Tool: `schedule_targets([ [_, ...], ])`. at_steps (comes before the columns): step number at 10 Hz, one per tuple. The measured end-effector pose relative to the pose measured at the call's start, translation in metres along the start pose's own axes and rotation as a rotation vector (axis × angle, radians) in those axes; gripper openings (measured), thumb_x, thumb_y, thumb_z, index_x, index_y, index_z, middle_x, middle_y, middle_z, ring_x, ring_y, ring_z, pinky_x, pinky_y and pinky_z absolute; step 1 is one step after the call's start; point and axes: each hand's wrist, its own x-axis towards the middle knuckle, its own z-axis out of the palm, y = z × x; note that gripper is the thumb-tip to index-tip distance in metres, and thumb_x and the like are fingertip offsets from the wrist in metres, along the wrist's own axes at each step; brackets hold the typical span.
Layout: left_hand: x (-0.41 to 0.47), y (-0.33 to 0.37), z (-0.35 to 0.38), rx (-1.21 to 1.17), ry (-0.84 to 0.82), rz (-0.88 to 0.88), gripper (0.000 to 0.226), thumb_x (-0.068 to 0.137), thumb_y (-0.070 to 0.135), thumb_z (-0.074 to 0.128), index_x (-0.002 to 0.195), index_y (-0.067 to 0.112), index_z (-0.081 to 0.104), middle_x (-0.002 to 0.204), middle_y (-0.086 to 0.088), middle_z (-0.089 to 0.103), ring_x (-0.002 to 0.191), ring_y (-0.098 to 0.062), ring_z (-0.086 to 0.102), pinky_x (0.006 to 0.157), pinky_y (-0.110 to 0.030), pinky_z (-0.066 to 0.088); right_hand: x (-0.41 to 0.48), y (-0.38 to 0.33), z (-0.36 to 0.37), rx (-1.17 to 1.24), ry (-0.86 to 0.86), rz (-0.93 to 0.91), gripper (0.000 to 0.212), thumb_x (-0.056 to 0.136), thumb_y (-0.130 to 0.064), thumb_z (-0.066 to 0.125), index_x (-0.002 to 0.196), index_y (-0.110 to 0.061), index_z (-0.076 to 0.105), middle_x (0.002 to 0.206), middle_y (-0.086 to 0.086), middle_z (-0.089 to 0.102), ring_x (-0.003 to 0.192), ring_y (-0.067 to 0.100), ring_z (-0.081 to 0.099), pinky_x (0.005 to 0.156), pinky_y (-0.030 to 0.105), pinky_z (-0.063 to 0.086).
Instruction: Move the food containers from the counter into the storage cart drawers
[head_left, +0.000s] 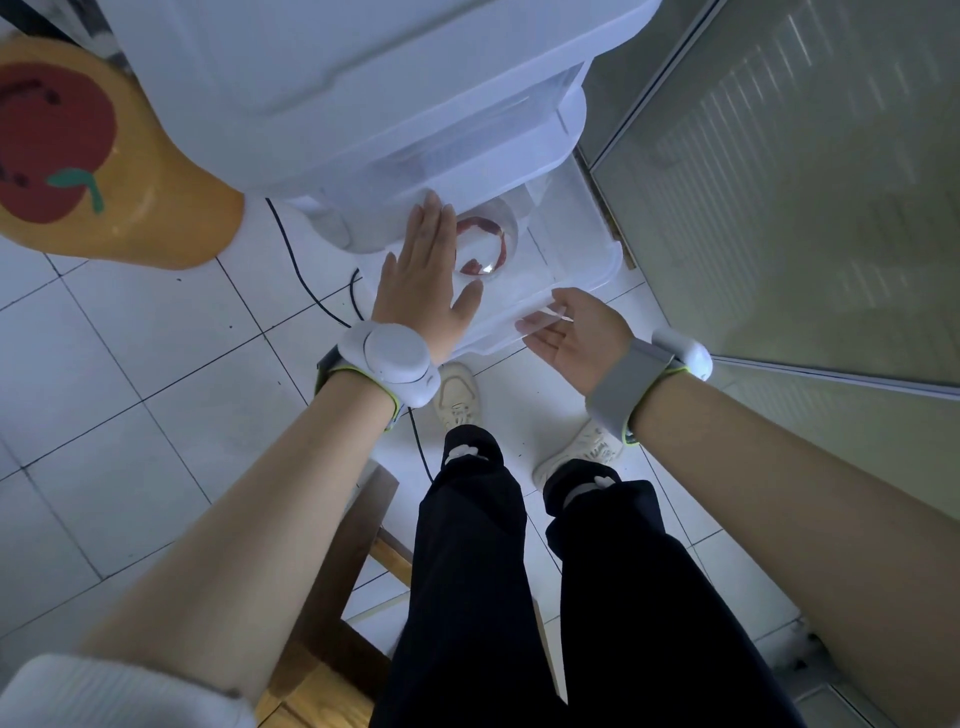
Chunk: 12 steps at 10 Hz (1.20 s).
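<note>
A white plastic storage cart (363, 78) stands in front of me with its bottom drawer (582, 260) pulled out. Inside that clear drawer lies a round transparent food container (488, 244) with reddish food in it. My left hand (426, 275) hovers flat, fingers straight and together, over the drawer's left part beside the container, holding nothing. My right hand (576, 332) is at the drawer's front edge, palm turned up, with its fingers under the clear front lip.
An orange stool with a red apple picture (93, 156) stands at the left. A black cable (306, 280) runs across the white tiled floor. A glass door panel (805, 182) is close on the right. A wooden stool (343, 571) is beside my legs.
</note>
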Motion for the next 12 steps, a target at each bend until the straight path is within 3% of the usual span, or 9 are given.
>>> schedule_targets([
  [1,0.0,-0.001,0.0,-0.001,0.003,0.002,0.069,0.095,0.025,0.041,0.148,0.009,0.001,0.159,-0.004,-0.008,0.147,-0.017,-0.005,0.118,-0.043,0.016,0.004,-0.004,0.008,0.023,-0.01,-0.014,0.028,0.096,-0.016,0.041,0.068,-0.012,0.039,0.08,0.01,0.051,0.096,0.026,0.051,0.104,0.034,0.04],
  [3,0.001,-0.004,-0.001,0.028,-0.004,-0.004,0.069,0.094,0.027,0.041,0.148,0.01,0.001,0.159,-0.002,-0.007,0.147,-0.016,-0.005,0.118,-0.046,0.014,0.016,-0.017,0.033,0.03,-0.038,-0.064,0.027,0.096,-0.018,0.041,0.069,-0.011,0.04,0.075,0.01,0.051,0.071,0.021,0.053,0.098,0.033,0.042],
  [5,0.001,-0.003,-0.002,0.05,-0.023,-0.011,0.069,0.095,0.029,0.039,0.148,0.011,-0.001,0.159,-0.002,-0.009,0.147,-0.015,-0.005,0.118,-0.044,0.01,0.026,-0.035,0.069,0.05,-0.094,-0.134,0.026,0.095,-0.019,0.041,0.071,-0.01,0.038,0.081,0.016,0.051,0.074,0.027,0.052,0.082,0.032,0.047],
  [6,0.002,-0.003,-0.002,0.06,-0.032,-0.008,0.069,0.095,0.029,0.039,0.148,0.011,-0.001,0.159,-0.002,-0.008,0.147,-0.015,-0.005,0.117,-0.044,0.011,0.028,-0.044,0.082,0.047,-0.097,-0.172,0.028,0.093,-0.014,0.041,0.065,-0.011,0.037,0.07,0.017,0.047,0.06,0.026,0.047,0.065,0.028,0.045],
  [7,0.002,-0.004,-0.004,0.054,-0.034,-0.006,0.069,0.095,0.028,0.039,0.148,0.011,-0.001,0.159,-0.001,-0.008,0.147,-0.015,-0.006,0.118,-0.044,0.011,0.03,-0.046,0.083,0.034,-0.103,-0.187,0.029,0.092,-0.013,0.041,0.063,-0.011,0.037,0.071,0.019,0.047,0.058,0.026,0.046,0.064,0.028,0.044],
  [9,0.0,-0.001,-0.006,0.018,-0.049,-0.004,0.068,0.095,0.028,0.039,0.148,0.012,-0.002,0.159,-0.001,-0.009,0.147,-0.014,-0.007,0.118,-0.043,0.01,0.027,-0.043,0.071,-0.093,-0.11,-0.169,0.029,0.093,-0.022,0.045,0.066,-0.012,0.041,0.078,0.009,0.05,0.069,0.02,0.052,0.072,0.028,0.047],
  [10,0.0,0.003,-0.01,-0.027,-0.052,-0.011,0.067,0.096,0.026,0.039,0.148,0.011,0.001,0.159,-0.001,-0.008,0.147,-0.014,-0.005,0.119,-0.042,0.013,0.019,-0.041,0.063,-0.179,-0.121,-0.163,0.018,0.094,-0.025,0.045,0.082,-0.013,0.049,0.094,0.006,0.053,0.088,0.021,0.055,0.091,0.033,0.047],
  [11,0.003,0.003,-0.016,-0.074,-0.077,-0.023,0.064,0.096,0.025,0.04,0.148,0.009,0.006,0.159,-0.004,-0.004,0.147,-0.016,-0.001,0.119,-0.041,0.013,0.011,-0.037,0.051,-0.257,-0.129,-0.143,0.025,0.096,-0.025,0.043,0.113,-0.007,0.048,0.112,0.009,0.053,0.102,0.023,0.054,0.102,0.037,0.043],
  [12,0.0,0.01,-0.027,-0.107,-0.087,-0.039,0.061,0.097,0.024,0.04,0.148,0.008,0.01,0.159,-0.005,0.001,0.147,-0.016,0.002,0.12,-0.036,0.011,-0.009,-0.038,0.037,-0.346,-0.128,-0.146,0.03,0.096,-0.023,0.042,0.122,-0.009,0.048,0.113,0.008,0.054,0.11,0.026,0.056,0.101,0.037,0.042],
])
